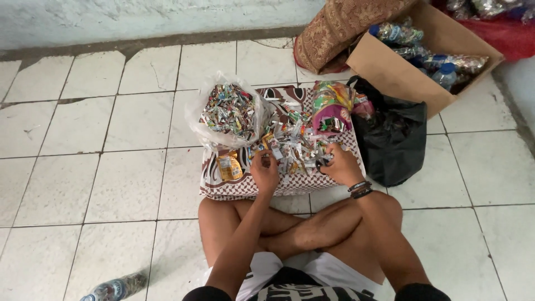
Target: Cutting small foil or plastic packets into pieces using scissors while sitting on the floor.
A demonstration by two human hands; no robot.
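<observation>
Sitting cross-legged on the white tiled floor (100,184), I have both hands on a loose heap of small folded colourful wrapper pieces (295,146) lying on a brown-and-white patterned cloth (223,187): my left hand (265,170) pinches one piece, my right hand (341,165) is curled around others. Beside the heap, a clear plastic bag (229,114) holds more such pieces. Behind a black plastic bag (393,139), an open brown cardboard box (390,69) holds empty plastic bottles (446,72).

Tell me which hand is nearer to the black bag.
Right. The right hand rests on the wrapper pile just beside the black bag; the left hand sits farther over, on the pile's other side.
</observation>
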